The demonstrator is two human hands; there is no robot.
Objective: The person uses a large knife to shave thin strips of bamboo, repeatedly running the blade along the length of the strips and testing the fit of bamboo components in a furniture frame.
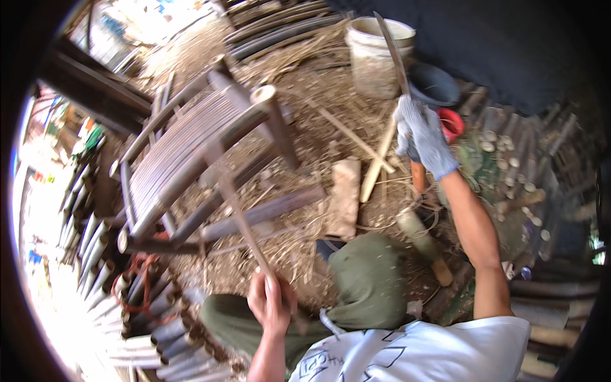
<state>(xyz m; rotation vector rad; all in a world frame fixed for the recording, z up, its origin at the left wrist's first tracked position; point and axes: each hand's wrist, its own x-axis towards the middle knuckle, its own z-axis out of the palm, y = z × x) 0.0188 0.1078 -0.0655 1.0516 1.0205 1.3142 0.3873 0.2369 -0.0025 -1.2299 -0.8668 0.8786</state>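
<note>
My left hand (270, 299), bare, is closed around the lower end of a narrow bamboo strip (242, 219). The strip slants up and away; its far end overlaps the front rail of a bamboo seat frame (184, 153) with a slatted top. I cannot tell whether the two touch. My right hand (423, 137), in a grey-white knitted glove, grips a long knife (392, 54) with its blade pointing away from me. Just below the glove shows an orange piece (417, 177); whether it is the knife's handle is unclear.
A dirty white bucket (369, 70), a dark basin (435, 84) and a red container (450, 125) stand beyond my right hand. A wooden block (344, 197) and pale strips (377, 162) lie among shavings. Cut bamboo poles (178, 334) are stacked left and right.
</note>
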